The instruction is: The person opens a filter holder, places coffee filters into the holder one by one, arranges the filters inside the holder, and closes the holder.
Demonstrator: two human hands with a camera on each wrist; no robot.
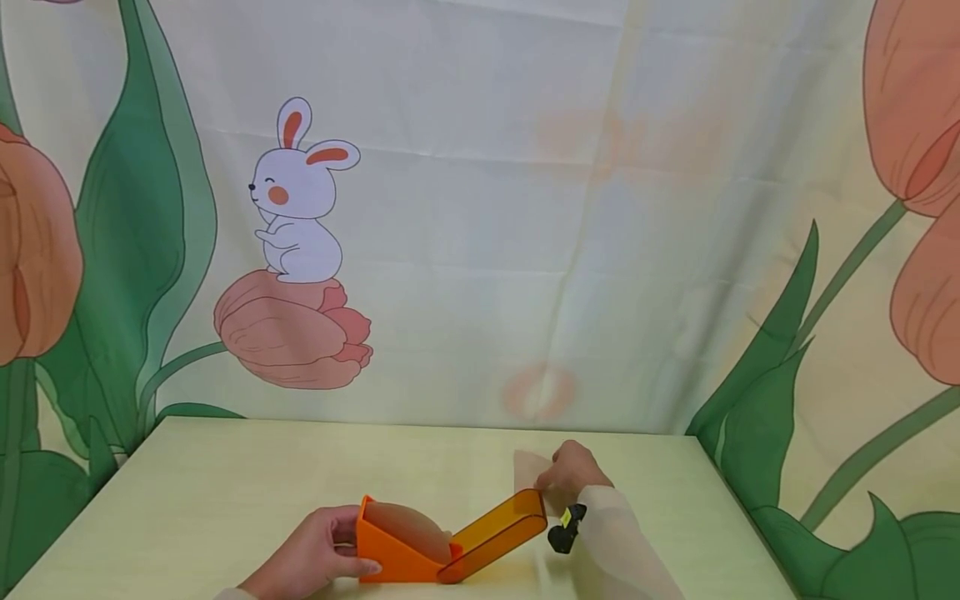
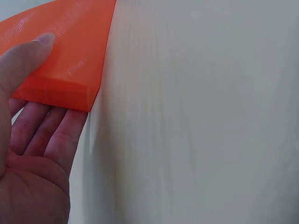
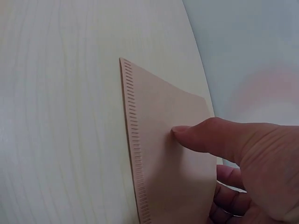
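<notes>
An orange coffee filter holder (image 1: 401, 557) stands near the table's front edge, its amber see-through lid (image 1: 501, 533) swung out to the right. Brown paper filters (image 1: 411, 525) show inside it. My left hand (image 1: 318, 546) grips the holder's left end; in the left wrist view the thumb lies on one orange side (image 2: 65, 65) and the fingers reach behind it. Beyond the lid, my right hand (image 1: 576, 468) pinches a brown paper coffee filter (image 3: 156, 140) with a crimped edge. The thumb presses its near face and the other fingers are behind, partly hidden.
The pale wood-grain table (image 1: 300, 458) runs back to a hanging cloth (image 1: 450, 208) printed with tulips and a rabbit. A small black device (image 1: 566, 531) sits at the right wrist, close to the lid's raised end.
</notes>
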